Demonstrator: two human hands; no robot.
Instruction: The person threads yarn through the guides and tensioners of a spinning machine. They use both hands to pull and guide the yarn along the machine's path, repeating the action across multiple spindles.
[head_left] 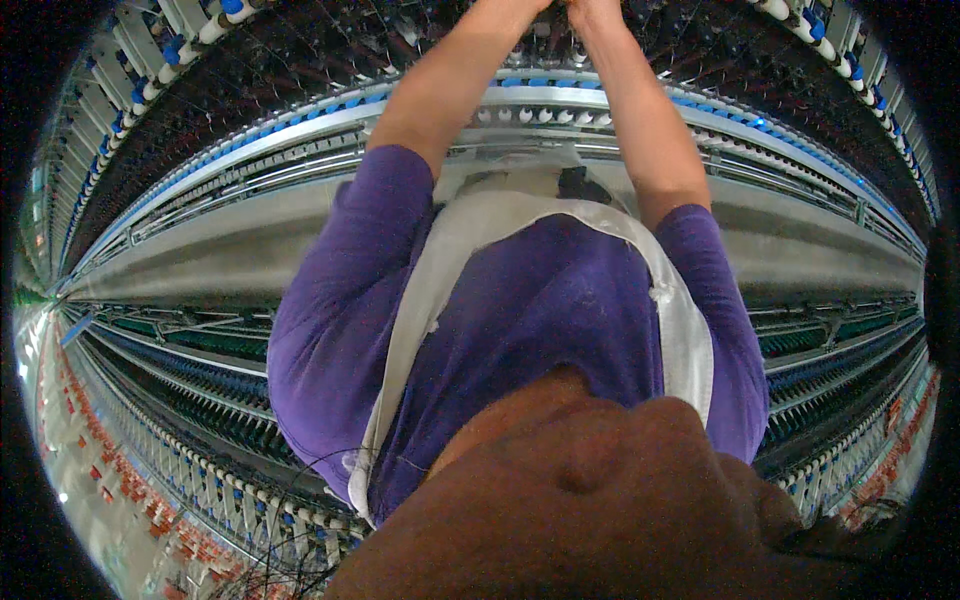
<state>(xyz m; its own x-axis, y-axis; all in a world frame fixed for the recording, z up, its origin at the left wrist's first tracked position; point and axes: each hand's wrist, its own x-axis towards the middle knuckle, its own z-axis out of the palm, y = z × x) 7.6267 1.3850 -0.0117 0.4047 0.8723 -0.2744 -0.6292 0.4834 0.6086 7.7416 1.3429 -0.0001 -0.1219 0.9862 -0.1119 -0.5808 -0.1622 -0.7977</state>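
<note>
Both my arms reach away toward the top edge of the head view, in short purple sleeves. My left hand (530, 4) is cut off there, with only the wrist end showing. Close beside it, my right hand (597, 10) is also mostly outside the picture. The fingers of both are hidden, so I cannot see whether they hold anything. Both hands are nearest to the dark upper part of a long textile machine (555, 45), crowded with small fittings. Below my wrists runs a row of white bobbin tops (545, 116).
A metal rail with blue parts (330, 113) curves along the machine front. White and blue fittings (170, 50) line its upper edge. Grey floor (230, 240) stretches to both sides of me. Behind me stands another machine row with dark spindles (225, 400).
</note>
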